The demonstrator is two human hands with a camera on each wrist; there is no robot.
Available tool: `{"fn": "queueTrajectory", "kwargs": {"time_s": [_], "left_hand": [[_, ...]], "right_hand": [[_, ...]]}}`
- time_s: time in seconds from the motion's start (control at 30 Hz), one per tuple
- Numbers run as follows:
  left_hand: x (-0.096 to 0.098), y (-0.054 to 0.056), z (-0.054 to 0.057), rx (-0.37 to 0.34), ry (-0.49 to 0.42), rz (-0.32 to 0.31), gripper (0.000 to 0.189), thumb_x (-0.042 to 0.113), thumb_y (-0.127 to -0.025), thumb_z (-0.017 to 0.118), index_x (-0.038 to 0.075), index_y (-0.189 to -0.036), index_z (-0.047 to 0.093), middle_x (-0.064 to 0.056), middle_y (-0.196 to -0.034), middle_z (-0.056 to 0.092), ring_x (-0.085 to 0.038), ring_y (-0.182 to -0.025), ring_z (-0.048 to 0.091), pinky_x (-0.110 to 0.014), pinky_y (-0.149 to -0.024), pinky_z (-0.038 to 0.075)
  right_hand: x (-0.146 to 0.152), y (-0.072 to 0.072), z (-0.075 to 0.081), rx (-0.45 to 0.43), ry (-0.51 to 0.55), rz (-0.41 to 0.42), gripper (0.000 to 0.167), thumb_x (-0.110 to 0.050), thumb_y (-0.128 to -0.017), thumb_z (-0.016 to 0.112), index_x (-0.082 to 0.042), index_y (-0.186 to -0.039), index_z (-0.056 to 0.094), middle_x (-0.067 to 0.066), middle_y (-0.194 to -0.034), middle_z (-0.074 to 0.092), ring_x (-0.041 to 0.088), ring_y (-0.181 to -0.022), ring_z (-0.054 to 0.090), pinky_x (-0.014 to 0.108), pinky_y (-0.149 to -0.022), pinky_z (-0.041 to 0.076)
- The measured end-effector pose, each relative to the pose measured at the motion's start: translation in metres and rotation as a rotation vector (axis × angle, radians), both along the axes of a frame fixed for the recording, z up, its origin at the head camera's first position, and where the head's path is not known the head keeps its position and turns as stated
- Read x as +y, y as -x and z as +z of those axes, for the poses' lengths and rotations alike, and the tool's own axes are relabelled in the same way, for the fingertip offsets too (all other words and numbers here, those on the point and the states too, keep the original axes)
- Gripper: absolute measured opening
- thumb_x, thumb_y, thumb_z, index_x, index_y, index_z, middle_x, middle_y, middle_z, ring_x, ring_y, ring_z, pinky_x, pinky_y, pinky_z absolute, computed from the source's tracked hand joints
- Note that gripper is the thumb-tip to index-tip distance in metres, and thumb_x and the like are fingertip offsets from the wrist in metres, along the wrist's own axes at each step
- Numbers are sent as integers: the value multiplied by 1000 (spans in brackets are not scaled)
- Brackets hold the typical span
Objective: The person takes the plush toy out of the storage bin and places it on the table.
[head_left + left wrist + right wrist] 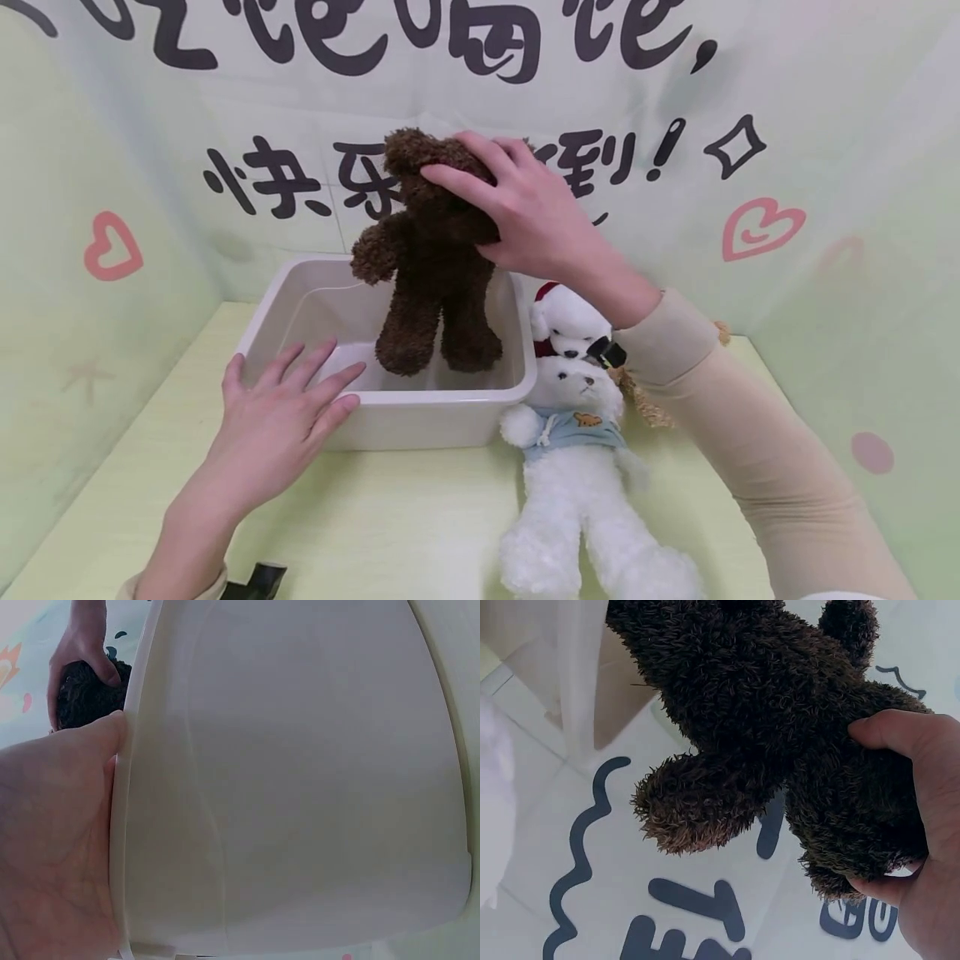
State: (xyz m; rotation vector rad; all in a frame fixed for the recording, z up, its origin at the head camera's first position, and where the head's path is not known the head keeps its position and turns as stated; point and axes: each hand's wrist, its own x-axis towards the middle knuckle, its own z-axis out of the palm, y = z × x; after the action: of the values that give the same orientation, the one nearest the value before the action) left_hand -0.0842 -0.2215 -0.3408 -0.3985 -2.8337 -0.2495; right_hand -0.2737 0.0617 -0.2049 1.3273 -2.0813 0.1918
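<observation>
My right hand grips a dark brown teddy bear by its head. The bear hangs upright with its legs down inside a white plastic bin. In the right wrist view, thumb and fingers press into the fur of the bear's head. My left hand lies over the bin's near left rim, its fingers spread above the inside. The left wrist view has that hand against the rim, beside the bin's outer wall.
Right of the bin lies a white bear in a light blue top. Behind it are a white plush with a red hat and a partly hidden brown plush. A printed cloth backdrop stands behind the pale table.
</observation>
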Motion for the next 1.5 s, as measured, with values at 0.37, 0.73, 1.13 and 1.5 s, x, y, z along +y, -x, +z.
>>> {"fn": "queueTrajectory", "kwargs": {"time_s": [0.37, 0.73, 1.13, 1.5], "left_hand": [[0, 2, 0, 11, -5, -3, 44, 44, -108, 48, 23, -143, 63, -18, -156, 45, -52, -139, 36, -84, -104, 5], [-1, 1, -2, 13, -15, 0, 43, 43, -108, 50, 22, -142, 64, -18, -155, 46, -52, -138, 37, -84, -104, 5], [3, 3, -1, 4, -20, -11, 43, 43, -108, 50, 23, -143, 63, -18, -154, 48, -51, -138, 38, -84, -104, 5], [0, 0, -1, 2, -6, -6, 44, 45, -108, 49, 24, -143, 63, -17, -153, 49, -48, -138, 40, -83, -104, 4]], "right_hand": [[41, 6, 5, 25, 198, 14, 75, -11, -76, 84, -19, -146, 55, 22, -151, 45, 42, -127, 48, 66, -77, 54], [64, 1, 11, 81, 215, 34, 76, -14, -75, 86, -16, -145, 54, 25, -148, 46, 45, -124, 49, 66, -81, 53], [90, -12, 22, 91, 248, 42, 74, -11, -74, 85, -15, -142, 57, 25, -147, 48, 45, -128, 48, 61, -98, 47], [121, -34, 43, 182, 386, 33, 73, -11, -64, 84, -13, -133, 62, 24, -141, 54, 46, -123, 52, 59, -102, 45]]}}
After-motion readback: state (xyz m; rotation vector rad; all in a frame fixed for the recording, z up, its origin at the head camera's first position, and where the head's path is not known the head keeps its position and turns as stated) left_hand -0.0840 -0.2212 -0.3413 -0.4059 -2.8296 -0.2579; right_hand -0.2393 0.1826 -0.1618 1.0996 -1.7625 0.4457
